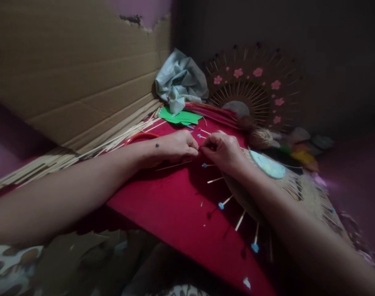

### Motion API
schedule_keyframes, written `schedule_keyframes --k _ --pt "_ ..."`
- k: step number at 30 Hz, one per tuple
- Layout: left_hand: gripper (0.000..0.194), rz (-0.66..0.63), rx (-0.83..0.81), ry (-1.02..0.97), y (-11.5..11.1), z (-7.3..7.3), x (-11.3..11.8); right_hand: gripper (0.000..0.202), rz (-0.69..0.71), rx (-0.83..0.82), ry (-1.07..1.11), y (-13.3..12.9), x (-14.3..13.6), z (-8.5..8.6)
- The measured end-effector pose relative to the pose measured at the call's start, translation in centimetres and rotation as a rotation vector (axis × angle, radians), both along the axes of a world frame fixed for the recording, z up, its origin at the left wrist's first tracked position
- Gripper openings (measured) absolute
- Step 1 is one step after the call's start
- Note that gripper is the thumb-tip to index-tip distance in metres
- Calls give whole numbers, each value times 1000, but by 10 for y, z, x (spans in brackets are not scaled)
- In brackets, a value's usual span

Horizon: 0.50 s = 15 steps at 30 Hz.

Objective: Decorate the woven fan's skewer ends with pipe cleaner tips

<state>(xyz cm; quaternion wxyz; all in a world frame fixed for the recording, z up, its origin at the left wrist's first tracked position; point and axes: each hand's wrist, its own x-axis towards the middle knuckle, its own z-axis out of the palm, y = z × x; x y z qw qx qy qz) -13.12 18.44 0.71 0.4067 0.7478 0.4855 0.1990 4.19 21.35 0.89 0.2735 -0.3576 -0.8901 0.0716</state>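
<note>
My left hand (184,144) is closed, knuckles up, over the red surface. My right hand (225,151) pinches thumb and fingers together, its tips close to the left hand's. Whatever lies between these fingers is too small or hidden to make out. Under my right forearm lies a round craft piece of burlap with a pale blue half disc (269,165). Thin sticks stand out from its edge, some with blue tips (221,205), others bare (240,220). A red-orange loop (141,136), perhaps a scissor handle, shows behind my left wrist. A thin stick (175,165) lies below that wrist.
Long thin sticks (113,137) run along the cardboard wall (91,70) at left. Green sheets (179,116), a grey-blue crumpled cloth (183,80) and a twine ball (261,138) sit at the back. A larger round piece with pink flowers (258,72) leans behind. Scraps (246,283) lie in front.
</note>
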Motion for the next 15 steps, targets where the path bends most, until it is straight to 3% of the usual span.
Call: schedule_keyframes --k 2,4,8,12,15 --pt "19 -54 128 81 0 0 0 11 -6 -7 -1 3 0 -1" --pt "18 -89 362 216 2 -1 -1 11 -10 -14 -12 5 1 -1" --pt "18 -86 727 362 6 -6 -4 12 9 -26 -22 6 1 -2" --pt "23 -28 841 374 7 -9 -5 11 3 -45 -23 3 0 -3" --pt "25 65 745 301 6 -5 -4 10 -1 -55 -1 0 0 -3"
